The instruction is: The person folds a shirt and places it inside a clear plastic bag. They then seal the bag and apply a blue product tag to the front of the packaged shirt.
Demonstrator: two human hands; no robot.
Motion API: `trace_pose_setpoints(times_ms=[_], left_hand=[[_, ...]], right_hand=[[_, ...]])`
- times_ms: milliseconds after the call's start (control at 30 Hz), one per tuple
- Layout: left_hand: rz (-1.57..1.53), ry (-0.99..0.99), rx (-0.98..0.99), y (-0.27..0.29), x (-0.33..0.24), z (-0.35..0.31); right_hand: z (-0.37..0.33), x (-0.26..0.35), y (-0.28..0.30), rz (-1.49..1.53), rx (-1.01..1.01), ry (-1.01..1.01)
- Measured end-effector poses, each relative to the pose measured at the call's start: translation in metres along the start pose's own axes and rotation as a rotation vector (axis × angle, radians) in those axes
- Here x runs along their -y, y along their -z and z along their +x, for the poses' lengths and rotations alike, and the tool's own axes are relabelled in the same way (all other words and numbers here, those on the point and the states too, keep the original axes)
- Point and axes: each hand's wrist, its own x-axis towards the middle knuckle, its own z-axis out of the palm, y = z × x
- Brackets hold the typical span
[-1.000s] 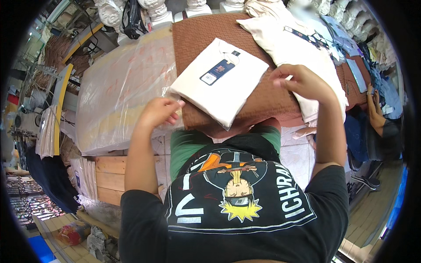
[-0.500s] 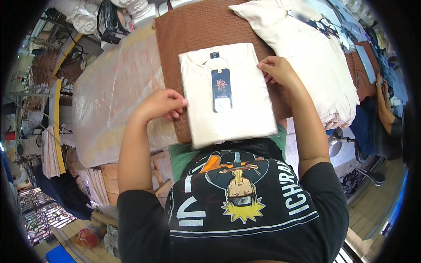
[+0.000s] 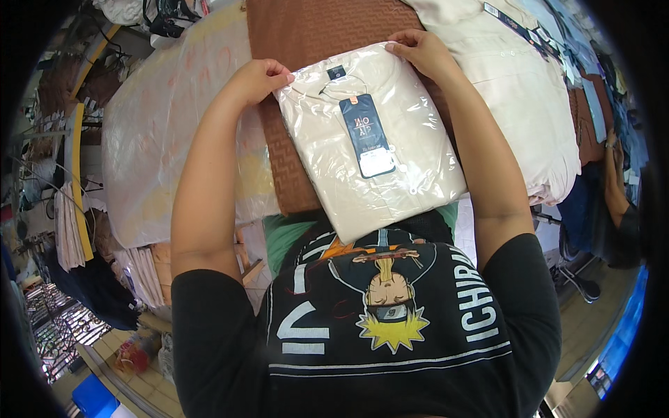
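Note:
A folded cream shirt in a clear plastic bag (image 3: 334,188) lies over the near edge of the brown cloth-topped table, its lower end above my lap. Through the plastic a dark hang tag (image 3: 367,136) shows on the shirt front, below a small neck label. My left hand (image 3: 259,80) pinches the bag's far left corner between thumb and fingers. At the far right corner, my right hand (image 3: 420,52) pinches the bag in the same way. The bag sits slightly turned, and its surface shines with wrinkles.
Brown patterned cloth (image 3: 306,28) covers the table's middle. To the left is a large plastic-covered padded surface (image 3: 188,132). A pile of cream shirts (image 3: 509,118) lies on the right, with tags on top. Farther right, another person's arm (image 3: 613,174) reaches toward blue garments.
Both hands have moved from the bag's sides to its far corners. The bagged shirt has turned a little, and its plastic now catches more light.

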Motion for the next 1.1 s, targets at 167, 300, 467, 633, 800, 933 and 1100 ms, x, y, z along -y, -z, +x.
trace_pose_setpoints(times_ms=[167,300,467,633,800,933,1100], left_hand=[[-0.040,-0.062,0.044,0.005,-0.009,-0.001],[0.039,-0.133,-0.074,0.008,-0.023,0.016],[0.059,-0.155,-0.209,0.002,-0.010,0.045],[-0.140,-0.134,-0.330,-0.008,-0.005,0.005],[-0.534,0.186,-0.248,-0.037,-0.016,-0.075],[-0.671,0.234,-0.065,-0.062,-0.014,-0.107],[-0.871,0.083,-0.107,-0.090,-0.021,-0.103]], right_hand=[[0.003,0.000,0.006,0.020,0.051,-0.094],[0.002,-0.011,0.016,0.079,-0.037,-0.158],[-0.016,0.014,0.062,-0.359,0.034,0.082],[-0.063,0.047,0.095,-0.560,0.370,0.047],[-0.090,0.017,0.084,0.125,0.401,-0.359],[-0.115,0.017,0.052,0.508,0.193,-0.522],[-0.133,0.034,0.034,0.508,0.317,-0.428]])
